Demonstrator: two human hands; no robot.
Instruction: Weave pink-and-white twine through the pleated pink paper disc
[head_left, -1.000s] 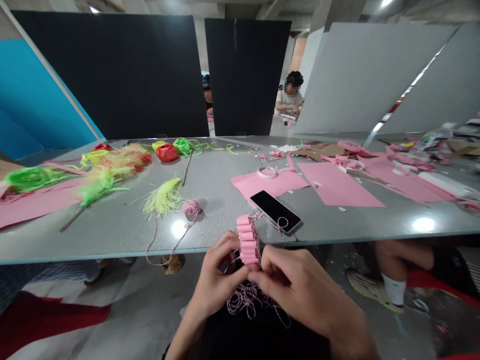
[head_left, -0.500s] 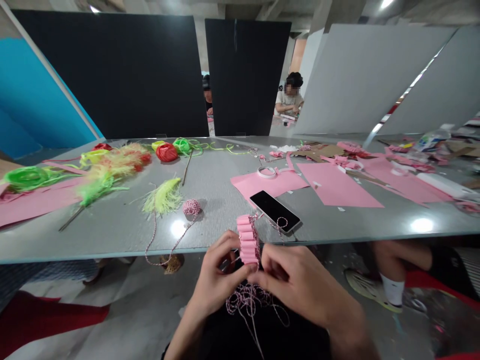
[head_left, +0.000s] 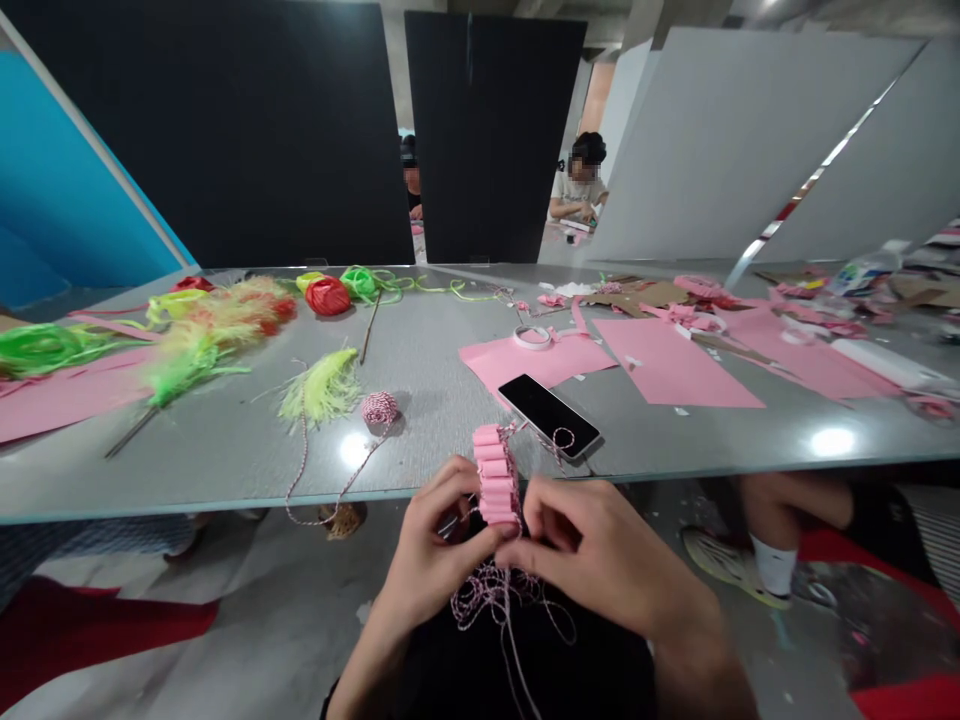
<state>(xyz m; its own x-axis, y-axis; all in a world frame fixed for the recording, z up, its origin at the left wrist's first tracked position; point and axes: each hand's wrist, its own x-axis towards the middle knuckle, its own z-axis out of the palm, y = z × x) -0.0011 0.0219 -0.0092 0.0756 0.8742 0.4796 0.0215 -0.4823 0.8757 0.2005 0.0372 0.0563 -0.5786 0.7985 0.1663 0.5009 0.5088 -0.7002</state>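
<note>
A strip of rolled pink paper tubes (head_left: 496, 475), bound along its side with pink-and-white twine, stands up between my hands at the table's front edge. My left hand (head_left: 442, 540) is closed on it, the thumb pressing its lower end. On the other side my right hand (head_left: 581, 550) has its fingers curled and pinched close to the strip's bottom right; twine seems to run there, but the fingertips hide it. Loose tangled twine (head_left: 487, 598) hangs below my hands over my dark clothing. A ball of the same twine (head_left: 379, 408) lies on the table, its strand dipping over the edge.
Just beyond the strip lies a black phone (head_left: 550, 415). Pink paper sheets (head_left: 675, 365) and a white tape roll (head_left: 532, 338) are behind it. Frayed green and orange raffia (head_left: 225, 325) lies left. Upright dark panels (head_left: 300, 130) line the back; a person (head_left: 581, 185) sits beyond.
The view has shifted slightly. My hands stay around the lower end of the strip, with the right fingers moved only a little; loose strands below hang slightly differently.
</note>
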